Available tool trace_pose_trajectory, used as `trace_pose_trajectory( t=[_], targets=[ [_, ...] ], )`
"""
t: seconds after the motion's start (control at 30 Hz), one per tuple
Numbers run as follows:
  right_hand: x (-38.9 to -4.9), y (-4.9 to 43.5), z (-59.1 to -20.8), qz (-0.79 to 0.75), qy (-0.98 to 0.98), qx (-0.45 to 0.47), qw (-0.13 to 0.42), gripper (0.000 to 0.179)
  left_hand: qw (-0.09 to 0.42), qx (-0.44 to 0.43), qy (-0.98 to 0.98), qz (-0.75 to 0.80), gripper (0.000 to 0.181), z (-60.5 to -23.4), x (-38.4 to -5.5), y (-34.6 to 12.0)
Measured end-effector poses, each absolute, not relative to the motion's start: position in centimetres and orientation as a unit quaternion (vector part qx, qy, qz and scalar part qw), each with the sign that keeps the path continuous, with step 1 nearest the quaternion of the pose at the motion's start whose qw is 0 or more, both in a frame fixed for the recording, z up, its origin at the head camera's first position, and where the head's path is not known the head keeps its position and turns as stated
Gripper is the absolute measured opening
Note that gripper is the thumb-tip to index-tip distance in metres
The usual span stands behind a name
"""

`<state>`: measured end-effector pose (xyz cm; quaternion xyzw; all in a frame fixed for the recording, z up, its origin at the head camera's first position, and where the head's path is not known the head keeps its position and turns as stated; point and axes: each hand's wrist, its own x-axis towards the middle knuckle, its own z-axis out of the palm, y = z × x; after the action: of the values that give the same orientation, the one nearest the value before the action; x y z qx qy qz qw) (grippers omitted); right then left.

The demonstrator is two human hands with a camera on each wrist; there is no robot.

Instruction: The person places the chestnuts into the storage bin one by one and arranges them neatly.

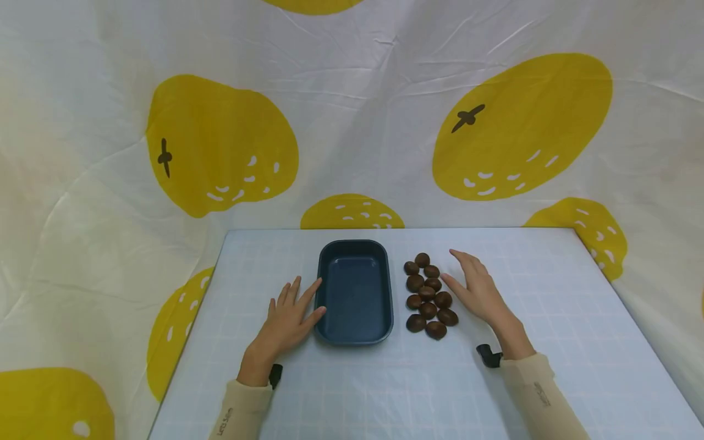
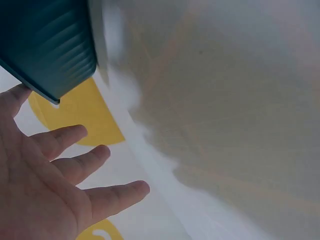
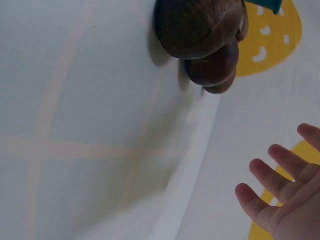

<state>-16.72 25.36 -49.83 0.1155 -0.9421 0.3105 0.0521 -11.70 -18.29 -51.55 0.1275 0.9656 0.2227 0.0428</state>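
A dark blue rectangular baking pan [image 1: 354,333] lies on the table in the head view. My left hand [image 1: 288,324] is at its left side, fingers spread, with thumb and index fingertips right at the rim. In the left wrist view, a fingertip meets the edge of the pan's ribbed wall [image 2: 60,55]. To the right of the pan, several brown chestnuts [image 1: 426,293] form a loose cluster. My right hand [image 1: 481,293] is just right of them, fingers extended and holding nothing. The right wrist view shows its straight fingers [image 3: 285,185] apart from the nearest chestnuts [image 3: 200,27].
A pale checked cloth covers the table [image 1: 363,397]. Behind and around it hangs a white curtain [image 1: 363,134] printed with large yellow fruit. A black wrist camera [image 1: 489,355] sits at the right cuff, another [image 1: 276,375] at the left.
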Motion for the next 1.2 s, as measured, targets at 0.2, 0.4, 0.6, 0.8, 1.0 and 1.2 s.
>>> trace_pose_trajectory(
  t=[0.2,0.4,0.6,0.8,1.0,1.2],
  targets=[
    [-18.4,25.5,-50.0,0.354,-0.924,0.133,0.045,0.061,0.064,0.119,0.964,0.229,0.072,-51.3,-11.7,-18.3],
    [-21.0,25.7,-50.5,0.392,-0.911,0.125,0.015,0.055,0.094,0.114,0.957,0.249,0.072,-51.4,-11.7,-18.5],
    [-23.3,25.1,-51.2,0.407,-0.905,0.117,-0.035,0.052,0.097,0.113,0.957,0.251,0.073,-51.6,-11.7,-18.5],
    [-24.8,24.6,-52.4,0.397,-0.907,0.118,-0.076,0.051,0.099,0.117,0.954,0.258,0.072,-51.6,-11.5,-18.6],
    [-25.5,24.2,-52.9,0.367,-0.917,0.142,-0.069,0.054,0.102,0.116,0.951,0.266,0.072,-51.7,-11.5,-18.6],
    [-25.8,23.9,-53.1,0.347,-0.923,0.161,-0.046,0.050,0.108,0.108,0.950,0.271,0.072,-51.9,-11.5,-18.6]
  ],
)
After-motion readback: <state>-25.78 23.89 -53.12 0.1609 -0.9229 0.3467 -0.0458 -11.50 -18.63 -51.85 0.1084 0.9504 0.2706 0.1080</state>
